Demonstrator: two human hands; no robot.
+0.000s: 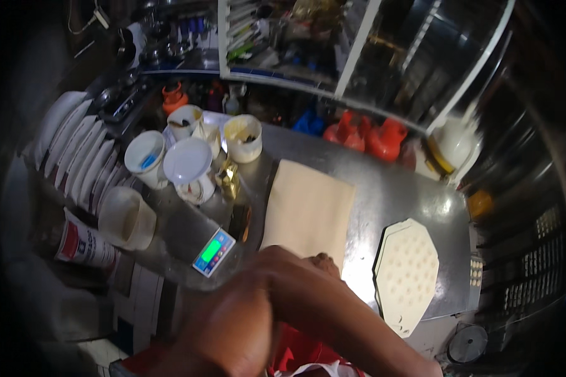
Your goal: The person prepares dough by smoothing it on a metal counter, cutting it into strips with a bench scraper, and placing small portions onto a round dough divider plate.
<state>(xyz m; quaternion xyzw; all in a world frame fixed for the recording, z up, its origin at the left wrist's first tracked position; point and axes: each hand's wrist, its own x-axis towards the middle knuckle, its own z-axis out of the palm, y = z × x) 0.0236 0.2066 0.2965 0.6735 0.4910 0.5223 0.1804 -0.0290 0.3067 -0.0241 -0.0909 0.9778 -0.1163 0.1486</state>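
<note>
A beige rectangular sheet (309, 201) lies on the steel worktable (390, 182) in front of me. My forearms cross at its near end. My left hand (324, 262) shows curled fingers at the sheet's near right, partly behind my right arm; what they hold, if anything, is hidden. My right hand (273, 264) is bent at the sheet's near left, its fingers hidden. A small digital scale (214, 251) with a lit screen sits left of my hands. To the right lie white octagonal sheets (405, 273) with rows of round marks.
Several white tubs (244, 138), a white lid (187, 160), gold foil (228, 179), a translucent container (126, 217) and stacked white trays (75, 151) crowd the left. Red gas cylinders (383, 138) stand behind the table, below a framed glass partition (355, 56).
</note>
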